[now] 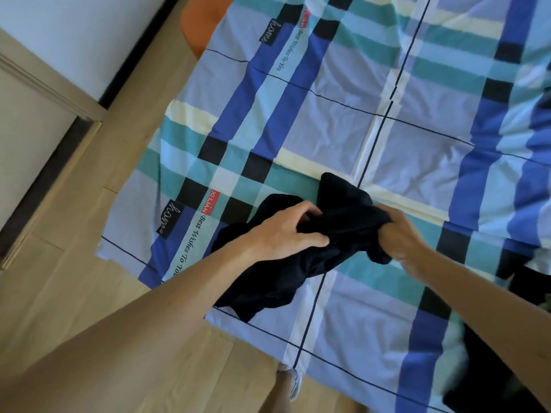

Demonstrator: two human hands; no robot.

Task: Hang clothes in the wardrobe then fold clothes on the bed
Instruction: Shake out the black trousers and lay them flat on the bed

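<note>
Head: dark garment (348, 226) between both hands (286, 231) (402, 236)

A bunched garment (283, 263) lies on the bed (387, 338), near its edge.

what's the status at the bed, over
Left hand and right hand both grip dark garment. Garment bunched, not folded, over the bed. More dark clothes at right edge.

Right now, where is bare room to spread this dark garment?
Bare sheet lies beyond the left hand and right hand, toward the orange object, and nearer than the dark garment. Crowded: dark clothes along the right edge.
</note>
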